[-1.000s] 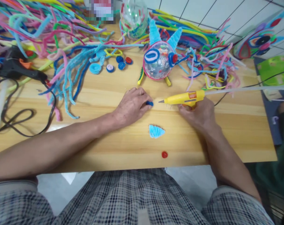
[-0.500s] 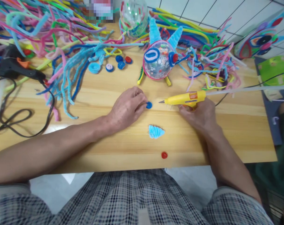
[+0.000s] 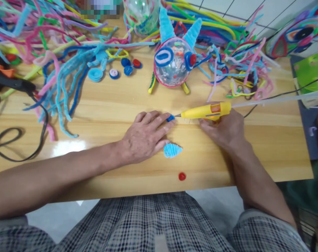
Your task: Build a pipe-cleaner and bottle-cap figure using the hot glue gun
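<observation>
A small blue pipe-cleaner coil (image 3: pixel 170 118) lies on the table under the fingertips of my left hand (image 3: pixel 145 138). That hand rests palm down with its fingers stretched out and apart. My right hand (image 3: pixel 224 134) is closed around a yellow hot glue gun (image 3: pixel 206 111). The gun's metal nozzle points left and reaches the coil's edge; whether it touches cannot be made out. Close to my left thumb lies a light blue pointed pipe-cleaner piece (image 3: pixel 172 150). Nearer the table's front edge is a red coil (image 3: pixel 182 176).
Beyond my hands stands a clear round figure (image 3: pixel 172 70) with blue horns. Several small coils (image 3: pixel 114 73) sit left of it, beside heaped pipe cleaners (image 3: pixel 61 77). A black glue gun (image 3: pixel 9 78) with its cord is far left. Another decorated figure (image 3: pixel 292 40) stands back right.
My left hand has gone from pinching the blue coil's edge to lying flat with fingertips on it. The glue gun's nozzle and the coil are now close together. The view has shifted slightly.
</observation>
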The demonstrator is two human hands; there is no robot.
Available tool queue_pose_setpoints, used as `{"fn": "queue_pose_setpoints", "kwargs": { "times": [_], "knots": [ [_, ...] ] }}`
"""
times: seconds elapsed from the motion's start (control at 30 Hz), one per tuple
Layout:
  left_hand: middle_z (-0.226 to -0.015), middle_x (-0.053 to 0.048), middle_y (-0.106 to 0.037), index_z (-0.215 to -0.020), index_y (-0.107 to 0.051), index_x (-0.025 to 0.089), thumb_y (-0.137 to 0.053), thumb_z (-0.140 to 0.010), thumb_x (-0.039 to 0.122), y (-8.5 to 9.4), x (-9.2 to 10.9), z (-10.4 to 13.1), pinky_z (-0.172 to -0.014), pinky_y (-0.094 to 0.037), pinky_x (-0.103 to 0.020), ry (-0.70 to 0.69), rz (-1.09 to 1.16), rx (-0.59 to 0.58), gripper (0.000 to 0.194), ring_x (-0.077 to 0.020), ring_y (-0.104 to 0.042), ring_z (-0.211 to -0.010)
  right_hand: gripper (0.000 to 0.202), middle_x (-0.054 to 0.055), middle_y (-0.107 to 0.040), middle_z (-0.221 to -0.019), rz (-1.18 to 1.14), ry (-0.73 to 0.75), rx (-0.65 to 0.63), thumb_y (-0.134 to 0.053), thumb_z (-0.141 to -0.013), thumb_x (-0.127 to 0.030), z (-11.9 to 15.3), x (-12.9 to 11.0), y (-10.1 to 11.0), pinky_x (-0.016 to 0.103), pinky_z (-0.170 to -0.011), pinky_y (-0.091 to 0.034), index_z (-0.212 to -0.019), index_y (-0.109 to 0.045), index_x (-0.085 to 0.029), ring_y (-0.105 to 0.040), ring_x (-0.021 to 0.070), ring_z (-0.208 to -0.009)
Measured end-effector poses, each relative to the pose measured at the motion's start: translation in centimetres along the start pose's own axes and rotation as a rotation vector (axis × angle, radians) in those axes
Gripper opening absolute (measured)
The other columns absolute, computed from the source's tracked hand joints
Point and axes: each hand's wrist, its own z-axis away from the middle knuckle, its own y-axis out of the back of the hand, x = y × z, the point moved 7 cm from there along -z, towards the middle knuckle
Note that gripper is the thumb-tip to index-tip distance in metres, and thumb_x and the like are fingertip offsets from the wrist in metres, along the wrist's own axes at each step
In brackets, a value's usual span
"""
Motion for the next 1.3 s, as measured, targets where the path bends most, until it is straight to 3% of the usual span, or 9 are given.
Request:
{"fn": "queue_pose_setpoints", "kwargs": {
  "times": [0.2, 0.87, 1.3],
  "knots": [
    [-0.163, -0.015, -0.056, -0.155, -0.056, 0.02, -0.054, -0.109, 0.049, -0.3, 0.2, -0.1, -0.112, -0.043, -0.053, -0.019, -0.033, -0.021, 0.055, -0.039, -0.051, -0.143, 0.033, 0.01, -0.076, -0.087, 0.057, 0.012, -0.026, -0.068, -0.082, -0.04, 0.0, -0.9, 0.1, 0.042, -0.072, -0.058, -0.112, -0.072, -0.025, -0.075, 0.0356, -0.087],
    [-0.164, -0.015, -0.055, -0.152, -0.057, 0.023, -0.056, -0.108, 0.046, -0.3, 0.2, 0.0, -0.116, -0.042, -0.055, -0.025, 0.008, 0.012, 0.049, -0.0377, -0.051, -0.146, 0.023, 0.009, -0.072, -0.077, 0.108, 0.074, -0.05, -0.063, -0.081, -0.036, 0.1, -1.2, 0.1, 0.042, -0.065, -0.054, -0.101, -0.068, -0.026, -0.072, 0.0349, -0.076],
    [-0.165, -0.015, -0.054, -0.153, -0.055, 0.021, -0.053, -0.11, 0.049, -0.6, 0.2, 0.0, -0.117, -0.041, -0.053, -0.032, -0.019, 0.01, 0.051, -0.0376, -0.05, -0.146, 0.03, 0.008, -0.073, -0.075, 0.132, 0.089, -0.051, -0.06, -0.079, -0.034, 0.2, -1.5, 0.7, 0.042, -0.06, -0.054, -0.106, -0.07, -0.026, -0.069, 0.0328, -0.069]
  ]
}}
